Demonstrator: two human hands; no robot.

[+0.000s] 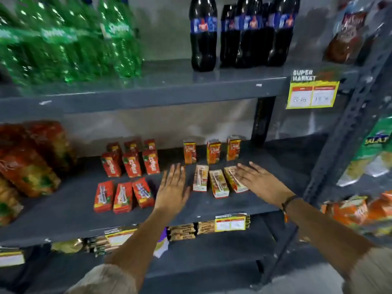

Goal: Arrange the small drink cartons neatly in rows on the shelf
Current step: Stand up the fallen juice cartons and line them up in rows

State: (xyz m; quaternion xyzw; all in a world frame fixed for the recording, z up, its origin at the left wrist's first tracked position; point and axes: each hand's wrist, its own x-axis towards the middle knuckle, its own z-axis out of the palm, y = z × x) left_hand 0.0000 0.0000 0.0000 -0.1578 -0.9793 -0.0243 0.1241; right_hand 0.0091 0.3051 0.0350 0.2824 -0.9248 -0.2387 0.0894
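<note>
Grey shelf (63,211), orange cartons (216,183) lying flat, left hand (172,187) spread empty, right hand (254,179) flat atop one

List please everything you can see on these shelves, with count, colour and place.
Green bottles: several, blurred, top shelf left.
Dark cola bottles: at least four, top shelf right.
Red cartons: nine, middle shelf, three rows; front row lying flat.
Orange cartons: six, right of the red; three upright behind, three lying flat in front.
Large red packs: middle shelf, far left.
Yellow price tag: top shelf edge.
Left hand: open, between the groups.
Right hand: open, on the rightmost flat orange carton.
</note>
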